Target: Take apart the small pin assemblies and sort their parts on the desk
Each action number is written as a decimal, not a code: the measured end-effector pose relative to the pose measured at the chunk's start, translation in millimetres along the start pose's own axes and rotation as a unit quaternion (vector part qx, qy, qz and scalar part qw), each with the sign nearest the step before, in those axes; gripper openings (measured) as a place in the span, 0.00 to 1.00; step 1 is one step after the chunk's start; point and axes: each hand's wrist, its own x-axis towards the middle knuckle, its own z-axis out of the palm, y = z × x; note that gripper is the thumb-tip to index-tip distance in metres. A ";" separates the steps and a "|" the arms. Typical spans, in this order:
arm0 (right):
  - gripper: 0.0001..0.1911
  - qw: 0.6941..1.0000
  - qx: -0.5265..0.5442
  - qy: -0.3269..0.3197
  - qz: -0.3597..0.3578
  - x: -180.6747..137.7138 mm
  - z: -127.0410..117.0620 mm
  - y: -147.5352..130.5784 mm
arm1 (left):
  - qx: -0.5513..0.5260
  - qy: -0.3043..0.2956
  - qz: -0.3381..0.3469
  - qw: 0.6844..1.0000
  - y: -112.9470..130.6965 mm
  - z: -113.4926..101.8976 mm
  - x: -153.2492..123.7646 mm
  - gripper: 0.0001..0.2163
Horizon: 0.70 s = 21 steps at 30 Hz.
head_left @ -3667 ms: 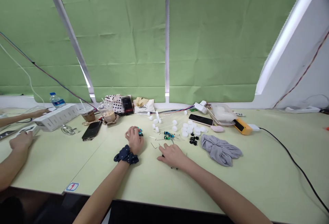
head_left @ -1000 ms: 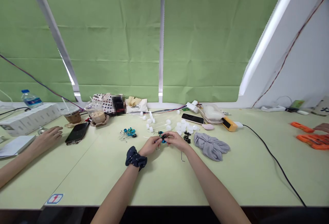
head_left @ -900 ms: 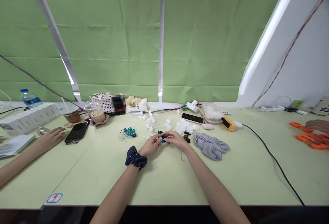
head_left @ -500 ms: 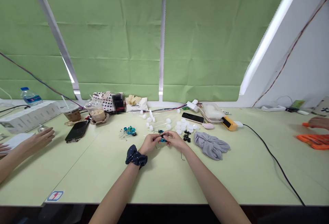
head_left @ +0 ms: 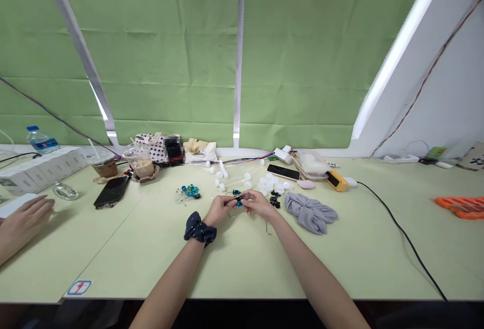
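My left hand [head_left: 217, 210], with a dark blue scrunchie [head_left: 197, 228] on its wrist, and my right hand [head_left: 258, 203] meet over the pale green table [head_left: 234, 263]. Both pinch one small blue and black part [head_left: 238, 200] between their fingertips. A bunch of blue parts with thin wire legs [head_left: 188, 192] lies to the left. White caps [head_left: 273, 186] and small black parts [head_left: 275, 200] lie just beyond my right hand. A bent metal pin [head_left: 267, 228] rests by my right wrist.
A grey cloth [head_left: 310, 211], a phone [head_left: 283, 172], a yellow device [head_left: 337, 181] and a black cable [head_left: 404, 233] lie to the right. Two drink cups [head_left: 140, 164], another phone [head_left: 112, 191] and a white box [head_left: 40, 169] stand left. Another person's hand [head_left: 20, 220] rests far left. Orange tools [head_left: 462, 205] lie far right.
Since 3.7 s ago my hands left the table and came together on the small part. In the last second they barely shifted. The neighbour's left-side hand drew back; the hand by the orange tools left view.
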 end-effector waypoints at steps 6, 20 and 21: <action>0.22 1.000 -0.008 0.022 0.012 -0.1 3.1 -3.6 | -0.007 0.007 0.006 1.000 -1.7 0.5 0.8 0.16; 0.22 0.999 -0.021 0.000 -0.039 0.2 -0.4 -3.8 | -0.005 -0.006 0.031 1.000 -3.6 1.3 2.1 0.18; 0.24 0.999 -0.009 -0.007 -0.037 0.1 -0.5 -4.4 | -0.008 -0.005 0.031 0.999 -3.9 1.2 2.2 0.19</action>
